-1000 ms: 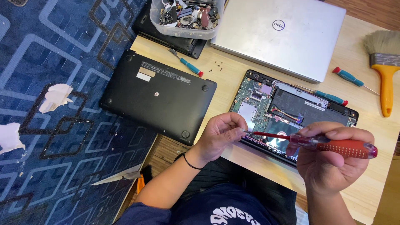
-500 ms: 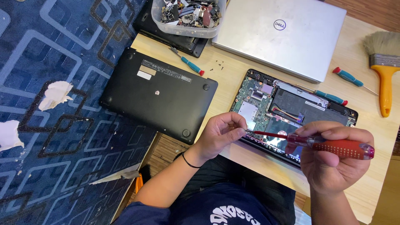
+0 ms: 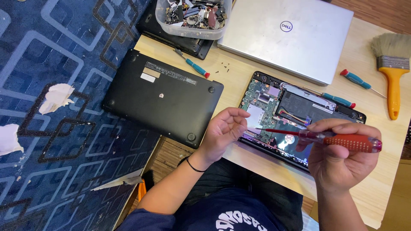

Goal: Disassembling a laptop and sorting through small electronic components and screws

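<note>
Holding the red screwdriver (image 3: 342,141) in my right hand (image 3: 340,160), I keep the fingers closed around its handle, and the thin shaft points left across the opened laptop (image 3: 299,113). My left hand (image 3: 224,128) is half curled, with the fingertips near the tip of the shaft, just above the green circuit board (image 3: 261,100); I cannot tell if they pinch something small or hold nothing. The opened laptop lies on the desk (image 3: 364,192) directly in front of me, its inside parts showing. To its left rests a black bottom cover (image 3: 162,96), partly over the desk edge. Beside the cover lies a teal screwdriver (image 3: 195,66), and some tiny screws (image 3: 223,67) are near it. Behind the opened laptop sits a closed silver laptop (image 3: 287,38). A clear tub of parts (image 3: 192,15) stands at the far edge. On the right are two more teal screwdrivers (image 3: 357,81) and a paintbrush with a yellow handle (image 3: 391,70).
</note>
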